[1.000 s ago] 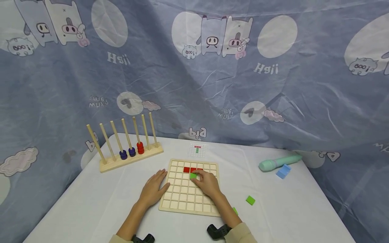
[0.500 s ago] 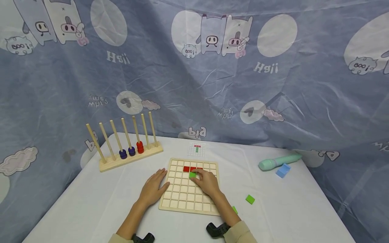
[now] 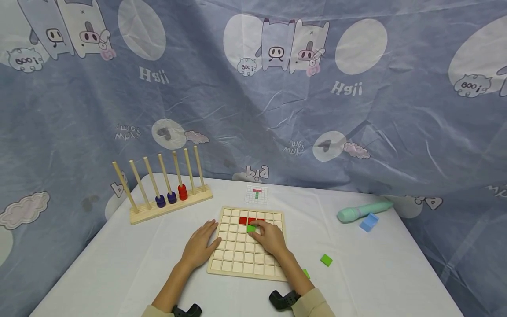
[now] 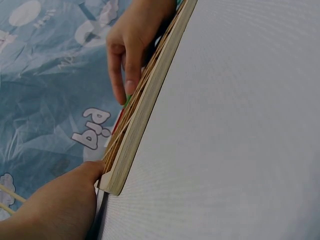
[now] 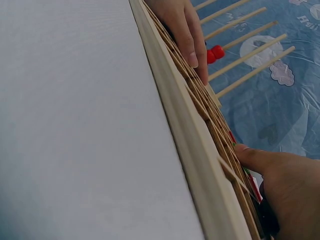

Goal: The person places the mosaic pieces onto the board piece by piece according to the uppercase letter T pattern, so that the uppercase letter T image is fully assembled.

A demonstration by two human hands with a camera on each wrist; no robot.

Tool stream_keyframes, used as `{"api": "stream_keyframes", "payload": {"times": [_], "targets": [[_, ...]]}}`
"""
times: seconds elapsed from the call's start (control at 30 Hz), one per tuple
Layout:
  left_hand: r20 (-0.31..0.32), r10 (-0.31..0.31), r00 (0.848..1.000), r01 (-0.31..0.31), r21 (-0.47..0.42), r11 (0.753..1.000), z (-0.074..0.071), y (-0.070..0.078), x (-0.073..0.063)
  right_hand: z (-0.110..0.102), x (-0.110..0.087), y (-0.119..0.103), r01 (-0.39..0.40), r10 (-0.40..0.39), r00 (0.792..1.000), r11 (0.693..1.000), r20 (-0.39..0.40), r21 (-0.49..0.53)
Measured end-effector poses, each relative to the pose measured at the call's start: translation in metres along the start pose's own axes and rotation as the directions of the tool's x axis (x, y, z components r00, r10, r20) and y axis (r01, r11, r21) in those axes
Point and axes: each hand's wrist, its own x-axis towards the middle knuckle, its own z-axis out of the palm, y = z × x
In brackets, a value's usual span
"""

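Fingers (image 3: 259, 223) of the right hand (image 3: 272, 238) pinch a bright-green square tile (image 3: 251, 229) while left fingers (image 3: 207, 229) lie extended.

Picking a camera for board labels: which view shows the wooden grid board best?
Head: it sees the wooden grid board from above, squares distinct, though the right hand covers part. Both wrist views catch it nearly edge-on, showing mainly its side, with the squares squashed to thin ridges.

Left grip (image 3: 200, 246) relaxed, right grip (image 3: 271, 238) pinching (thumb (image 3: 257, 238) and forefinger (image 3: 259, 223)), forearms (image 3: 171, 287) angled inward
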Motion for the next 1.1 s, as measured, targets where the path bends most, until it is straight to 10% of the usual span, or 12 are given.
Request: {"api": "stream_keyframes", "payload": {"times": [0.57,1.1], "targets": [[0.016,-0.013,1.000,0.013,0.005,1.000,-0.001,0.002,0.000,-0.023,-0.023,0.001,0.001,-0.003,0.999,0.999,0.044,0.054],[0.035,-0.019,0.999,0.019,0.007,1.000,-0.002,0.002,0.000,-0.076,-0.089,0.027,-0.039,0.019,0.994,0.982,0.111,0.183]]}}
